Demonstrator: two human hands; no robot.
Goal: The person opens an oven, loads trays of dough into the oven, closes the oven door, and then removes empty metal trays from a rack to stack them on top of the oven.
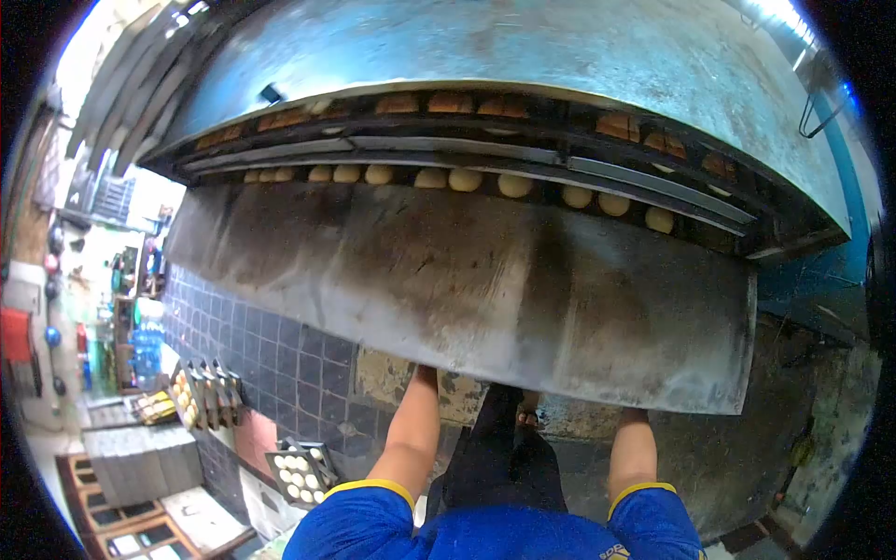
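A person in a blue shirt point(495, 534) with yellow cuffs stood before a wide unit with a blue hood point(523, 61), both forearms stretched toward a broad, stained metal panel point(457, 271) that spanned the middle of the view. The left hand point(426, 375) reached the panel's near edge at 6 o'clock and the right hand point(634, 416) reached it at 4 o'clock. The panel hid the fingers of both, so whether either grip was closed on the metal could not be told.

Along the panel's far edge, from 10 o'clock round to 2 o'clock, sat a row of pale dough balls point(465, 179). Above them, under the hood toward 12 o'clock, browned pieces point(450, 103) lined an upper level.

Dark trousers point(495, 448) showed at 6 o'clock, beneath the near edge. At 7 o'clock, a tilted tray point(301, 474) held pale rounds, and at 8 o'clock more trays point(219, 397) leaned near one another beside a dark tiled floor point(280, 341).
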